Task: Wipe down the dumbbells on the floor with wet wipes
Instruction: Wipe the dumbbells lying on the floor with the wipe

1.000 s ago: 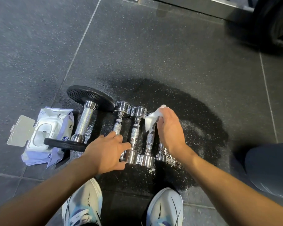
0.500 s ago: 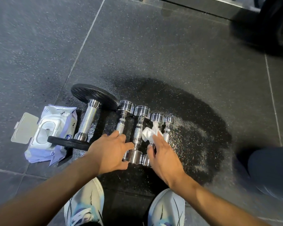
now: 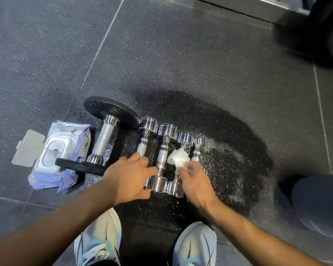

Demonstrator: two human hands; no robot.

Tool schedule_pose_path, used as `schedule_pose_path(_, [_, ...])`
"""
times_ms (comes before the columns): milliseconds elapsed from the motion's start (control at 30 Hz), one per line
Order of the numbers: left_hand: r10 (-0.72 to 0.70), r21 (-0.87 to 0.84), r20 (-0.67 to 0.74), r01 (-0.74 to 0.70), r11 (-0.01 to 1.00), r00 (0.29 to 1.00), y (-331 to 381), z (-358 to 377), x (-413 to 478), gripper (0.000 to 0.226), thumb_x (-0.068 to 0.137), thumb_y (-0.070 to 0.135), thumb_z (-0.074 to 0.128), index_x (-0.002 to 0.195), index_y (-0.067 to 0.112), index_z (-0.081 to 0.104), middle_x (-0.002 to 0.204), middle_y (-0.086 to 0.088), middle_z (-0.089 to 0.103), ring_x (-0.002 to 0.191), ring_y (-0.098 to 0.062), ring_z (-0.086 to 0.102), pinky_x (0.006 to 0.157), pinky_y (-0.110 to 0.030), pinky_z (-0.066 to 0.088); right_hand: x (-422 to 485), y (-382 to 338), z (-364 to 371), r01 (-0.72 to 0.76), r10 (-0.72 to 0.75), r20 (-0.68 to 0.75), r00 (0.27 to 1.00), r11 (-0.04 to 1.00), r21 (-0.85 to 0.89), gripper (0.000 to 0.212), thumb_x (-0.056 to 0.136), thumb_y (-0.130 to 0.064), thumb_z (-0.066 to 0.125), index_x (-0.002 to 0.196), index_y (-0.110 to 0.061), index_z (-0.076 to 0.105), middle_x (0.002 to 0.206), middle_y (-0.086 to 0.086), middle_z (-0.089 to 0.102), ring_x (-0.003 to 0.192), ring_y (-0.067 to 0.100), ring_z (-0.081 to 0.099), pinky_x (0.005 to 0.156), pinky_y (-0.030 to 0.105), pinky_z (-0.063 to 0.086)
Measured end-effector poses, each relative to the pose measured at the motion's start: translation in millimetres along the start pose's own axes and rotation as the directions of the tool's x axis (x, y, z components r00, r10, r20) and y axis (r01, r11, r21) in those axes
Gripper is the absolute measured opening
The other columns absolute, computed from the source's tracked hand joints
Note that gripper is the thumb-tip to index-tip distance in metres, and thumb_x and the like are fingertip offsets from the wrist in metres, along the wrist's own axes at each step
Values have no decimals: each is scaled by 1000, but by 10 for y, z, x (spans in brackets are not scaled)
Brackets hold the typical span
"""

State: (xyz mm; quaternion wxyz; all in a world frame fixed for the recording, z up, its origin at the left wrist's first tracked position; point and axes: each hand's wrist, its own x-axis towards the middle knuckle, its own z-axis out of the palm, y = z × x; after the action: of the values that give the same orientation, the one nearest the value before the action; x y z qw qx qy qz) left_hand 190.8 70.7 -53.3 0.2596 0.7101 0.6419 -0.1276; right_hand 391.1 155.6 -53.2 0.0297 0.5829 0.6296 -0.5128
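Observation:
Several chrome dumbbells (image 3: pixel 164 156) lie side by side on the dark rubber floor, beside a larger dumbbell with black plates (image 3: pixel 104 141) on their left. My right hand (image 3: pixel 195 181) pinches a crumpled white wet wipe (image 3: pixel 178 158) over the handle of the third small dumbbell. My left hand (image 3: pixel 129 179) rests on the near end of the leftmost small dumbbell, fingers spread across to the one beside it. The smallest dumbbell (image 3: pixel 197 148) lies at the far right, its near end hidden behind my right hand.
An open pack of wet wipes (image 3: pixel 56 156) lies at the left, partly under the big dumbbell's near plate. A wet patch of floor (image 3: pixel 229 150) spreads right of the dumbbells. My two shoes (image 3: pixel 194 244) stand at the bottom. A dark wheel-like object (image 3: pixel 325 25) fills the top right.
My right hand has pulled the wipe from the far head of the third dumbbell back along its handle towards me. My left hand has stayed in place.

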Motion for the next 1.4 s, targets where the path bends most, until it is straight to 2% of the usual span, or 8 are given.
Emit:
schedule_pose_path(133, [-3,-3,9,3,1000,1000,2,-2,1,59,91,64,50,143,36,39,135,3,47,125,-18,38,99,-41,43,335,-243,31,-40,46,-49,998,991,125,25,109,-32,43,120,-11,40,82,1,62,54,8,54,44,27,44])
schedule_pose_path(333, [-3,-6,10,3,1000,1000,0,2,2,60,92,64,49,144,36,37,137,3,46,126,-18,37,100,-41,42,579,-264,-75,59,-110,-112,988,921,-385,26,109,-25,43,120,-1,42,79,5,56,62,19,57,42,16,36])
schedule_pose_path(567, [-1,0,5,1,1000,1000,-7,8,-1,62,93,64,48,146,35,37,137,2,46,126,-19,38,100,-41,42,224,105,12,328,-330,99,939,768,-549,40,104,-4,37,142,-12,49,113,18,62,86,23,47,77,36,48])
schedule_pose_path(700, [-3,3,10,3,1000,1000,0,3,-3,61,93,63,48,146,35,38,136,2,47,125,-20,38,99,-42,43,280,93,-35,308,-367,81,927,619,-723,60,105,0,33,161,-19,20,91,3,58,60,8,42,46,19,30])
schedule_pose_path(867, [-3,-2,14,3,1000,1000,-2,-4,-4,59,92,64,49,143,35,39,134,2,48,124,-20,39,97,-41,44,372,-120,-186,348,-264,270,926,316,-883,35,105,-5,38,135,-11,55,93,3,50,62,-4,35,50,18,23])
schedule_pose_path(1033, [1,-4,1,-1,1000,1000,4,14,-2,59,92,64,50,143,35,40,133,2,48,123,-19,38,97,-42,44,255,34,-7,290,-271,159,949,557,-778,49,111,-14,29,159,-19,28,107,9,65,54,6,48,42,21,45])
schedule_pose_path(1300, [4,8,3,-4,1000,1000,3,9,-5,60,92,64,49,144,35,38,135,0,48,123,-20,38,97,-42,45,617,-59,-124,354,-384,76,920,733,-581,38,107,-18,41,141,-18,58,112,14,72,80,18,50,62,11,33])
schedule_pose_path(1400, [2,4,3,-2,1000,1000,9,4,-8,60,92,64,49,144,35,39,135,1,48,124,-20,39,98,-43,44,578,-136,-119,305,-385,61,921,613,-729,41,107,-13,36,145,-15,51,95,4,68,58,7,47,43,15,33])
